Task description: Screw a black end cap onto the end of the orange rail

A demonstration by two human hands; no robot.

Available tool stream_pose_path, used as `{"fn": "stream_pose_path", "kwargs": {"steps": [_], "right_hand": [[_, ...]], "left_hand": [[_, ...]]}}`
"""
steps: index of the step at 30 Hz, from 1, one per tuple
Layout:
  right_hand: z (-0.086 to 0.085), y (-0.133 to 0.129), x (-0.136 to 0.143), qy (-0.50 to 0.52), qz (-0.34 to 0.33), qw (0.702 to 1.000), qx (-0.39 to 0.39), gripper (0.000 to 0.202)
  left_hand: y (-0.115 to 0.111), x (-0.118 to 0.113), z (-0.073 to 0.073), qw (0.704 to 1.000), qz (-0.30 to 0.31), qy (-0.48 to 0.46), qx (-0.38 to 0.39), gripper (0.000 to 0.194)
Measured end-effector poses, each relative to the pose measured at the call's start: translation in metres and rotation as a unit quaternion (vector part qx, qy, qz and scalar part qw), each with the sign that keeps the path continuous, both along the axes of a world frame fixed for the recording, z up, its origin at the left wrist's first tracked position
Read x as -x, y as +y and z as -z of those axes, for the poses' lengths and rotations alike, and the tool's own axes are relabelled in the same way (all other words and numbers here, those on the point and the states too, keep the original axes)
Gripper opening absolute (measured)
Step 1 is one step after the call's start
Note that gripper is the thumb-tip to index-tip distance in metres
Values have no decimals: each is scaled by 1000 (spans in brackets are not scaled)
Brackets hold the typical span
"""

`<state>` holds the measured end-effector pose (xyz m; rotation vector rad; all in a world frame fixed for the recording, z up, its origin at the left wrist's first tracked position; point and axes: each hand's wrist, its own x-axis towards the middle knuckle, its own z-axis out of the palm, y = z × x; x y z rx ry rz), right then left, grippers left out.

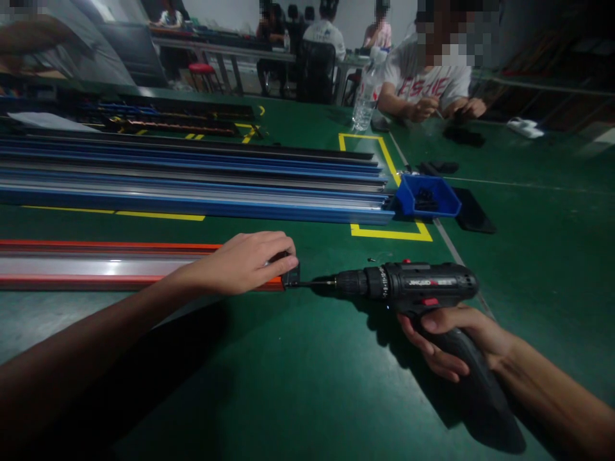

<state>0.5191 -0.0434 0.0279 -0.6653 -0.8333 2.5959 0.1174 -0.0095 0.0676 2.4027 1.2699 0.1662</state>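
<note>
My right hand (442, 346) is wrapped round the grip of a black cordless drill (423, 282) that points left. Its long thin bit (314, 283) reaches a small black end cap (292, 274) on the end of an orange and silver metal profile (120, 264). Over that same end lies my left hand (254, 259), its fingers curled round the cap and the profile's tip. Part of the cap is hidden beneath the fingers. A tiny dark screw (371, 260) rests on the green table just beyond the drill's chuck.
Blue and black profiles (192, 186) lie side by side farther back. At their right end stands a blue bin (427, 197) with small black parts, next to a dark flat object (473, 210). A water bottle (368, 93) and a seated co-worker (427, 77) are across the table.
</note>
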Motion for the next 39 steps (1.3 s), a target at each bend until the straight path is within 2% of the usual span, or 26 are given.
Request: {"fn": "stream_pose_path", "kwargs": {"steps": [19, 39], "right_hand": [[6, 0, -1, 31, -11, 999, -18, 27], [14, -1, -8, 0, 2, 1000, -19, 21]], "left_hand": [[3, -1, 1, 1000, -5, -7, 1, 44], [2, 0, 0, 1000, -9, -5, 6, 43]]}}
